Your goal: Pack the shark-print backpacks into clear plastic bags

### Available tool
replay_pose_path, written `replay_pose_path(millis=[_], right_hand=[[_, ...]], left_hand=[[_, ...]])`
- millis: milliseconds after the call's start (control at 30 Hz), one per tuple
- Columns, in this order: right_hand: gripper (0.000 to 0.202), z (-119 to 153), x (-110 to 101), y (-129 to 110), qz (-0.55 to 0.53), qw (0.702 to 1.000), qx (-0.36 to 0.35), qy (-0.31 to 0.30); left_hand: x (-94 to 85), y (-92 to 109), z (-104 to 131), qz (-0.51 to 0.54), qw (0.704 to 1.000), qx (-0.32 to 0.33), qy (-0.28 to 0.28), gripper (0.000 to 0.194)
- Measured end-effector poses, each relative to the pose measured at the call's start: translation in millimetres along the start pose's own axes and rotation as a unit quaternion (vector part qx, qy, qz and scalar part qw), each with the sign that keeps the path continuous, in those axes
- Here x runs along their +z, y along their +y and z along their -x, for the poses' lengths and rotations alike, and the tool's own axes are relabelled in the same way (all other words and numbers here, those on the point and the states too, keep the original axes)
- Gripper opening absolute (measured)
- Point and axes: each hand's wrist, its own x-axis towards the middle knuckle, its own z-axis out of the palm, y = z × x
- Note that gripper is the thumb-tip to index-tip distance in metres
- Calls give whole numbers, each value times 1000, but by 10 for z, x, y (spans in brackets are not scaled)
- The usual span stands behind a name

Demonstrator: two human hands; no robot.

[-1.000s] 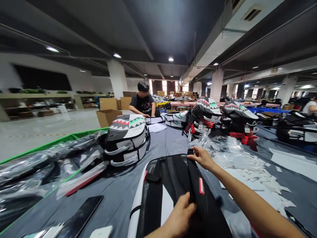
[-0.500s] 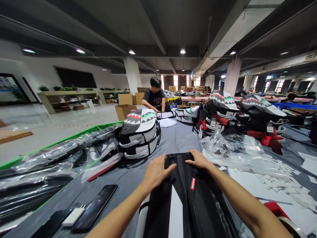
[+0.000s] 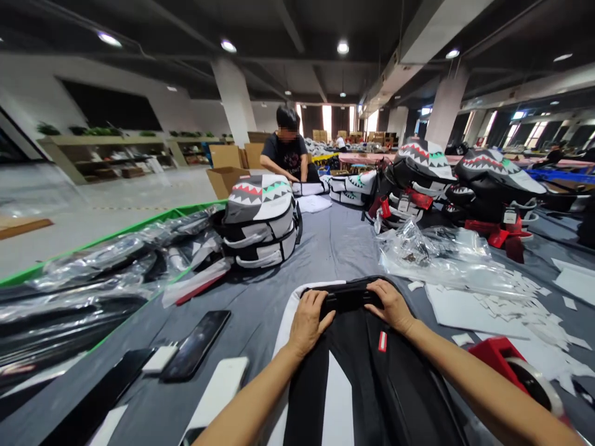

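Note:
A black backpack with a white stripe and a small red-and-white tag lies in front of me, its strap side up. Its white-and-black rim shows beyond my fingers. My left hand is closed on the left shoulder strap near the far end, thumb pointing inward. On the right strap's far end, my right hand curls its fingers round the edge. Between the hands runs a dark band at the top of the straps. The undersides of both grips are hidden.
A shark-mouth backpack stands ahead left; more bags stand ahead right. Plastic wrap, paper scraps and a red tape dispenser lie right. Phones and wrapped goods lie left. A co-worker stands beyond.
My view has tipped downward. The fingers of my left hand have gone from spread to curled on the strap. The strap tops have shifted toward me, exposing the backpack's rim behind them.

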Motion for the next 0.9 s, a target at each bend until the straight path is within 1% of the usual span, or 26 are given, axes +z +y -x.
replay_pose_path(millis=[33,100,167,200,267,333,367,433,500,533,600,633,667,700,767,833,900], right_hand=[[34,60,-45,-51,5,1000,11,-28],[36,148,-114,-123,13,996,33,-78],[37,170,-137,-150,22,991,55,-122],[38,144,-129,-145,29,986,66,-148],[37,2,-70,-101,63,971,99,-210],[36,-238,34,-24,109,949,138,-262],[36,-374,93,18,129,939,156,-277],[36,-618,206,88,155,929,182,-284],[37,-759,295,120,165,927,196,-274],[38,-781,331,120,168,928,200,-266],[38,-738,386,93,169,935,203,-237],[37,-690,405,74,168,939,203,-221],[35,-637,414,55,167,943,202,-205],[33,-588,411,43,164,946,199,-194],[30,-528,352,50,156,951,187,-192],[30,-544,223,115,148,953,167,-205],[40,-646,65,243,149,952,153,-218]], left_hand=[[-32,20,51,1,1000,-2,-29,36],[-84,36,80,1,996,-12,-85,39],[-80,17,20,-4,991,-23,-135,44],[-50,-5,-39,-7,987,-26,-158,45],[59,-62,-206,-27,976,-41,-210,47],[193,-120,-421,-53,965,-66,-250,48],[248,-141,-534,-63,959,-79,-263,49],[308,-145,-734,-74,951,-97,-283,50],[302,-69,-847,-76,947,-102,-296,56],[289,3,-857,-77,948,-100,-294,62],[281,189,-789,-66,952,-83,-286,77],[293,286,-724,-56,953,-73,-290,83],[315,373,-650,-45,948,-66,-308,86],[343,442,-579,-36,942,-63,-327,88],[396,517,-472,-35,931,-67,-357,89],[428,526,-424,-36,932,-70,-353,91],[440,507,-415,-29,937,-74,-341,93]])
